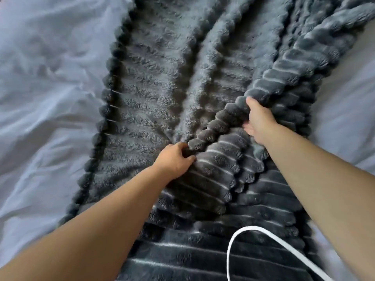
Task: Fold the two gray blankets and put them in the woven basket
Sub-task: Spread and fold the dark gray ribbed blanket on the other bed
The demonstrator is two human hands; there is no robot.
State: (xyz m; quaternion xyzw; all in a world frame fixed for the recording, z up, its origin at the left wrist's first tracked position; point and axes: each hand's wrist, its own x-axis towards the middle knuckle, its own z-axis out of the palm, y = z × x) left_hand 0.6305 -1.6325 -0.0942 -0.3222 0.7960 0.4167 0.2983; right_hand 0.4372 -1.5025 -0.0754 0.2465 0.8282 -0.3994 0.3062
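hands [174, 158] [256, 120] gripping gray blanket [154, 82], white bedsheet [40, 78]

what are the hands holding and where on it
Both grip the gray blanket by its turned-over scalloped edge: left hand nearer the person, right hand farther along it.

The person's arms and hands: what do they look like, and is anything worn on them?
The left hand and right hand wear no gloves; no ring, watch or bracelet shows. Both arms are bare, with no sleeves in view. A white cable loops near the right arm.
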